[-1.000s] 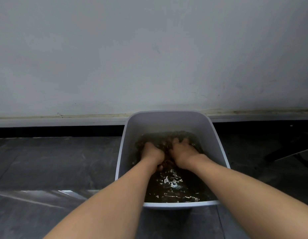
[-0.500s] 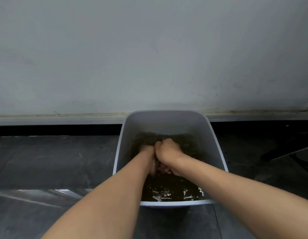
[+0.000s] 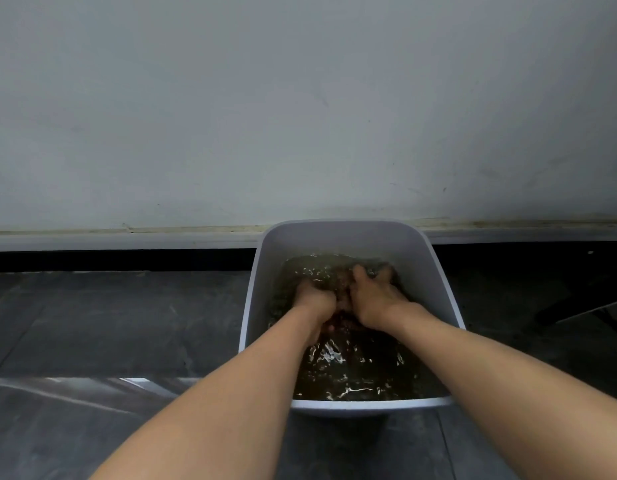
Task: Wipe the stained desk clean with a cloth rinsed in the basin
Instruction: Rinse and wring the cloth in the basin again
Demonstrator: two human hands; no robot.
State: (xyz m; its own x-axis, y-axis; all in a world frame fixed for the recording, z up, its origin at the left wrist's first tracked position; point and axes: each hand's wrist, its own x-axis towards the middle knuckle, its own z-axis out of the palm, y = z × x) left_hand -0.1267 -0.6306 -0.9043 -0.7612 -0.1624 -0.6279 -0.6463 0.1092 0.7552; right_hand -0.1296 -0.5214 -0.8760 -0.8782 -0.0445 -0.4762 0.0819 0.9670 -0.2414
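Note:
A white rectangular basin stands on the dark tiled floor against the wall, holding dark brown, rippling water. Both of my hands are sunk in that water near its far half. My left hand and my right hand press side by side on a dark reddish-brown cloth, which shows only as a patch between and under them. Most of the cloth is hidden by the murky water and my hands.
A pale wall with a grey skirting strip runs behind the basin. Dark floor tiles spread to the left. At the right edge a dark furniture leg with a pale edge slants over the floor.
My hands have pushed away from me toward the basin's far end, and my right hand has opened out from a tight fist over the cloth. The water ripples more.

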